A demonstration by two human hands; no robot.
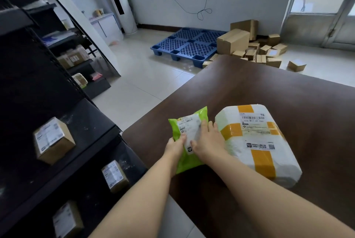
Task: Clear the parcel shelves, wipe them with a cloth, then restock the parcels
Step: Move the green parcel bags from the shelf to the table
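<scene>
Lying at the near left corner of the table (249, 87), the green bag (190, 124) has its long side running from near to far. The left hand (175, 146) pinches its left edge. The right hand (208, 141) rests flat on top, fingers straight. The shelves (86, 122) stand to the left.

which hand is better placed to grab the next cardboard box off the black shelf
Left, probably: the left hand pinches the green plastic mailer's edge nearest the black metal shelf with the small cardboard box; the right hand rests farther away.
</scene>
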